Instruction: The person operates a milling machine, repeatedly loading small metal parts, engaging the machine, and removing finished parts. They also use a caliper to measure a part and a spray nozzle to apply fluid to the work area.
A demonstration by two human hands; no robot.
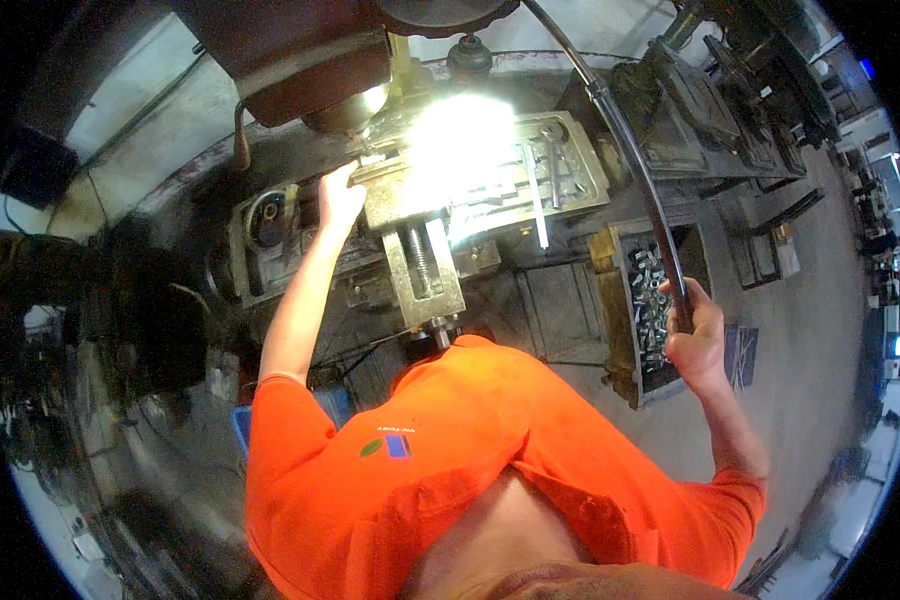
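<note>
black lever: long, curved, gripped at its lower end | machine vise: metal, glare-lit, touched at its left side

Fisheye view, circular field with black corners; straight edges bow strongly toward the rim. A lamp glare at twelve o'clock burns out the machine table to featureless white. The nine o'clock side lies in deep shadow, detail lost. The floor at three o'clock is evenly, moderately lit. The orange shirt at six o'clock is saturated and slightly soft; rim detail blurs.
</note>
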